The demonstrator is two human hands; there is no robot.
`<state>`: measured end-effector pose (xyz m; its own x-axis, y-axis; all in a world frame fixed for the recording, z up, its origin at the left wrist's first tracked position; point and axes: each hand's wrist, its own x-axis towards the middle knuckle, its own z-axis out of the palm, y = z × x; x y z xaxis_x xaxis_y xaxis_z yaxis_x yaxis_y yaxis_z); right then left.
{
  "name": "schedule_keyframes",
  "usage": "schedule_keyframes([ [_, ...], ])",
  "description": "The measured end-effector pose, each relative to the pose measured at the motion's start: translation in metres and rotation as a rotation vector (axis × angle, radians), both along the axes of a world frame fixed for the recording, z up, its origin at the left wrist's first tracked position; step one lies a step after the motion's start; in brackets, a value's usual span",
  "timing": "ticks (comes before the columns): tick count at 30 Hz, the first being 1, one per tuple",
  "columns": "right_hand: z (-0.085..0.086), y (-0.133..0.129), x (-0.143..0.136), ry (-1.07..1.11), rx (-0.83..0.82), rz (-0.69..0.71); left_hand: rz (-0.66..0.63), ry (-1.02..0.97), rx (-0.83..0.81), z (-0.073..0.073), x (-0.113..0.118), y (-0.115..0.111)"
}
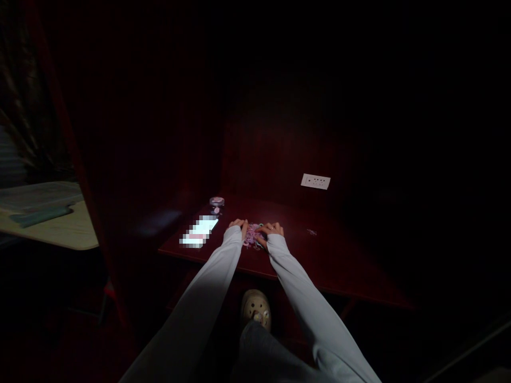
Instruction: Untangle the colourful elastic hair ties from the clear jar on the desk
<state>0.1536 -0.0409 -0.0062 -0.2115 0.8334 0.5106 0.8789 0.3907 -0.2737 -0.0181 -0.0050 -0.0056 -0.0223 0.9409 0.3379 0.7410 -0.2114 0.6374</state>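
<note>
"Pink and pastel, the pile of small loops (pixel 254 234) is lying between your hands on the dark red desk (pixel 307 260), near its front edge. What are your hands doing there?"

"Your left hand (pixel 238 223) is bending over the left side of the pile, and your right hand (pixel 274 230) is curling in from the right. Whether either is pinching a loop, I cannot tell; your fingers are hiding the contact."

"Why are you having it there?"

"Probably for reach: both your forearms are coming straight in, and your hands are bordering the pile, perhaps stopping loops from spreading."

"Which way is it pointing?"

"No single way. The pieces are lying at mixed angles, and with your fingers covering its sides, no long axis is showing clearly."

"And the things around you?"

"On your left, a glowing, pixelated screen (pixel 199 231) is lying flat, its long axis slanting away from you and to the right, perhaps for a glance or for light. A small round jar (pixel 216 206) is standing upright just beyond its far end, seemingly out of your arms' way. To your right, a few loose bits (pixel 312 232) are lying well apart from the pile, too small to name, while a white socket plate (pixel 315 181) is facing you from the back panel"
</note>
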Motion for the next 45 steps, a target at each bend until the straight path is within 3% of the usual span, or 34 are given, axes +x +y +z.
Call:
schedule_keyframes([
  [5,-0.002,0.005,0.004,0.100,0.043,-0.071,-0.011,0.047,0.015,0.000,0.002,-0.006],
  [11,-0.007,0.014,0.019,0.411,0.049,-0.202,-0.106,0.100,0.015,0.001,0.002,-0.010],
  [17,-0.012,0.023,0.022,0.571,0.033,-0.172,-0.147,0.123,0.001,0.002,-0.001,-0.009],
  [31,0.006,-0.007,0.002,0.407,-0.011,-0.092,-0.190,0.115,0.061,0.000,0.002,-0.012],
  [36,0.012,-0.007,0.004,0.401,-0.030,-0.175,-0.157,0.043,0.067,0.001,0.000,-0.011],
  [40,0.010,-0.002,0.008,0.438,-0.096,-0.215,-0.130,0.013,0.042,0.004,-0.001,-0.012],
  [45,0.001,-0.001,0.007,0.388,-0.007,-0.192,-0.099,-0.001,0.038,0.008,0.001,-0.016],
])
